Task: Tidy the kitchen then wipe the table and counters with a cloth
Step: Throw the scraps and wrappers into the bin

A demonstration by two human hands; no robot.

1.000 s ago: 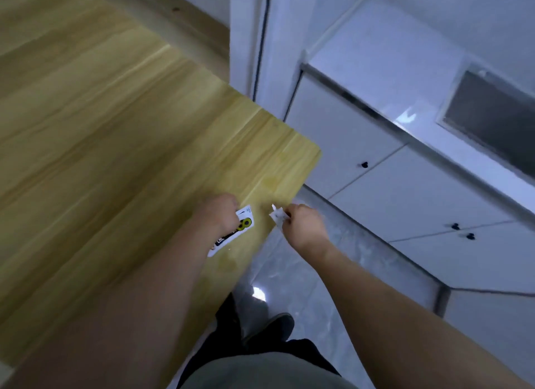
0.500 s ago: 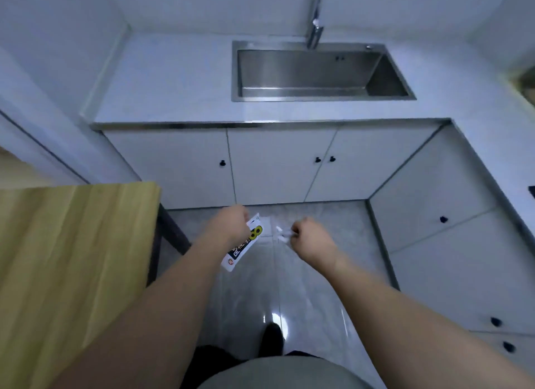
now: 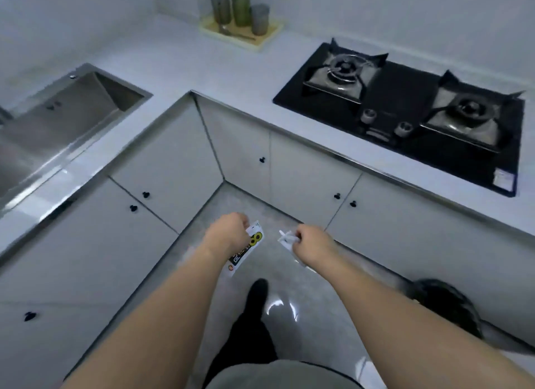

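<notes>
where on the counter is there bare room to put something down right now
Bare white counter runs between the sink and the hob, in front of the tray of cups. The back corner is crowded by that tray. The left hand grips a printed wrapper; the right hand pinches a white scrap.

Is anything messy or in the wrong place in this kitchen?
Only the rubbish in the hands. The left hand holds a printed wrapper, and the right hand pinches a small white scrap. The counter looks tidy: cups stand upright on their tray, with no spill showing around the sink or stove.
</notes>
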